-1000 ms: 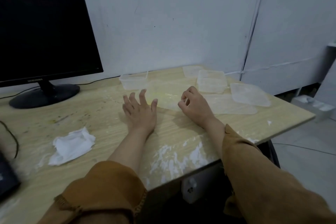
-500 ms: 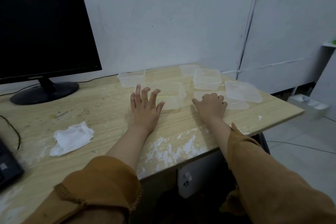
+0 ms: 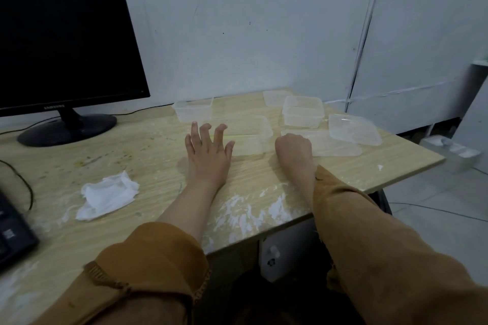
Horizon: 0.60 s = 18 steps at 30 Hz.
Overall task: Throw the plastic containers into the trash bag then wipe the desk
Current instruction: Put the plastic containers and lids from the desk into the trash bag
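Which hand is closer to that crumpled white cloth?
Left. The left hand lies just right of the cloth; the right hand is farther right, at a flat lid.

A black monitor [image 3: 66,42] stands far left, a dark keyboard [image 3: 13,237] nearer.

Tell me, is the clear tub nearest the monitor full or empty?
Empty: the tub stands upright and open-topped, and nothing shows through its clear walls.
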### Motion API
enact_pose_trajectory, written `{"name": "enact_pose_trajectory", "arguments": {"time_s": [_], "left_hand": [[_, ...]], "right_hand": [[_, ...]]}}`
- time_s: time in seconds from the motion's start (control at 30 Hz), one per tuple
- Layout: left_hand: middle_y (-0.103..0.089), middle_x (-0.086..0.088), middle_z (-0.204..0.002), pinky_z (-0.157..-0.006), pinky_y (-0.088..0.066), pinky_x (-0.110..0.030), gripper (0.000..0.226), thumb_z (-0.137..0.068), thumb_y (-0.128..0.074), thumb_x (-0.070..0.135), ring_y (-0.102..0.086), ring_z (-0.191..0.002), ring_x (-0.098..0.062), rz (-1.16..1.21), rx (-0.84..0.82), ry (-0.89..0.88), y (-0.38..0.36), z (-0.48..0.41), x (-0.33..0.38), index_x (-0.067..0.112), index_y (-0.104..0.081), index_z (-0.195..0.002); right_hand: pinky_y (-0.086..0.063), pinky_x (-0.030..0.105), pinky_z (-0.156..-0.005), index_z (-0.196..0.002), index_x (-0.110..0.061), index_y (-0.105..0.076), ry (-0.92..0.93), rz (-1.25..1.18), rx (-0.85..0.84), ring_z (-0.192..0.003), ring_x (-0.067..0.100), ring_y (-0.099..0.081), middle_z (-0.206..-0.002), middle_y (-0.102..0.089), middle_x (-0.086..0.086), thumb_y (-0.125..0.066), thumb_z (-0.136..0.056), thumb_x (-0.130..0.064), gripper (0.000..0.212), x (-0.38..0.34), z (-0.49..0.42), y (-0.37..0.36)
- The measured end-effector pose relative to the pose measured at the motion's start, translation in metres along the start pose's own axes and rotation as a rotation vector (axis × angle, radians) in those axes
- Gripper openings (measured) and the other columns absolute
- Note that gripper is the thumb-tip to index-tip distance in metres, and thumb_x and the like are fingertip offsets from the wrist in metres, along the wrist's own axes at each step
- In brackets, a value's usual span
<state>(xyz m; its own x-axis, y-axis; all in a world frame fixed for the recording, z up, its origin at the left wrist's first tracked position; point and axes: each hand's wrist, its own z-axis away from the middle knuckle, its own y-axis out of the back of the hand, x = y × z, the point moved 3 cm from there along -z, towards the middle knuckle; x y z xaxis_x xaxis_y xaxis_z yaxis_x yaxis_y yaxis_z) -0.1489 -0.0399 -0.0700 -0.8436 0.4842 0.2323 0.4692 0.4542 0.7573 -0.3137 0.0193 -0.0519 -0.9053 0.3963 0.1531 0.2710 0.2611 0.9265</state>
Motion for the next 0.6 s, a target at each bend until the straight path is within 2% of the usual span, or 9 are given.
{"name": "enact_pose_trajectory", "arguments": {"time_s": [0.07,0.17,0.3,0.4,0.47,0.53,0.6], "left_hand": [[-0.031,-0.014,-0.144,-0.114,-0.012,-0.047,0.044,-0.097,-0.038,0.041,-0.009,-0.143,-0.034,-0.013,-0.015,0.018,0.000,0.000,-0.001,0.024,-0.037,-0.138],[-0.027,-0.015,-0.145,-0.114,-0.010,-0.044,0.044,-0.097,-0.035,0.043,-0.007,-0.143,-0.033,0.009,-0.046,0.060,0.000,0.001,-0.001,0.026,-0.034,-0.139],[-0.028,-0.014,-0.140,-0.109,-0.019,-0.039,0.043,-0.097,-0.036,0.042,-0.015,-0.138,-0.032,0.051,-0.120,0.088,0.001,-0.001,0.000,0.025,-0.035,-0.136],[-0.028,-0.014,-0.139,-0.107,-0.026,-0.037,0.043,-0.097,-0.035,0.043,-0.017,-0.137,-0.031,0.019,-0.126,0.072,0.004,0.000,0.001,0.025,-0.034,-0.136],[-0.028,-0.015,-0.138,-0.107,-0.028,-0.036,0.042,-0.097,-0.035,0.043,-0.017,-0.137,-0.031,0.035,-0.141,0.070,0.005,0.001,0.001,0.024,-0.036,-0.135],[-0.028,-0.016,-0.138,-0.108,-0.030,-0.037,0.042,-0.098,-0.034,0.042,-0.016,-0.138,-0.031,0.049,-0.150,0.069,0.006,0.001,0.000,0.022,-0.038,-0.134],[-0.030,-0.016,-0.138,-0.107,-0.032,-0.036,0.042,-0.098,-0.034,0.042,-0.017,-0.138,-0.031,0.026,-0.144,0.058,0.006,0.001,0.000,0.022,-0.039,-0.134]], "right_hand": [[-0.049,0.034,-0.072,-0.104,-0.004,-0.066,0.092,0.076,-0.011,-0.098,0.029,-0.066,-0.106,-0.068,0.011,-0.043,-0.090,0.007,0.029,-0.003,-0.004,0.007],[-0.044,0.032,-0.065,-0.102,-0.004,-0.067,0.058,0.103,0.040,-0.095,0.029,-0.067,-0.102,-0.069,0.010,-0.045,-0.088,0.008,0.029,0.001,-0.013,0.023],[-0.036,0.030,-0.061,-0.095,-0.002,-0.064,-0.044,0.008,0.223,-0.085,0.029,-0.066,-0.095,-0.065,0.012,-0.047,-0.083,0.013,0.027,0.001,-0.031,0.058],[-0.033,0.030,-0.059,-0.096,-0.002,-0.057,-0.045,-0.069,0.355,-0.076,0.027,-0.062,-0.094,-0.063,0.013,-0.048,-0.080,0.014,0.024,-0.007,-0.045,0.083],[-0.030,0.029,-0.059,-0.101,-0.002,-0.052,-0.015,-0.096,0.456,-0.065,0.022,-0.051,-0.093,-0.061,0.012,-0.047,-0.085,0.010,0.021,-0.014,-0.053,0.097],[-0.029,0.029,-0.059,-0.108,-0.003,-0.049,-0.003,-0.153,0.561,-0.062,0.020,-0.042,-0.091,-0.060,0.010,-0.037,-0.098,-0.001,0.017,-0.021,-0.060,0.108],[-0.027,0.027,-0.056,-0.113,-0.005,-0.049,-0.038,-0.235,0.651,-0.059,0.020,-0.041,-0.087,-0.058,0.007,-0.026,-0.104,-0.015,0.027,-0.028,-0.063,0.114]]}}
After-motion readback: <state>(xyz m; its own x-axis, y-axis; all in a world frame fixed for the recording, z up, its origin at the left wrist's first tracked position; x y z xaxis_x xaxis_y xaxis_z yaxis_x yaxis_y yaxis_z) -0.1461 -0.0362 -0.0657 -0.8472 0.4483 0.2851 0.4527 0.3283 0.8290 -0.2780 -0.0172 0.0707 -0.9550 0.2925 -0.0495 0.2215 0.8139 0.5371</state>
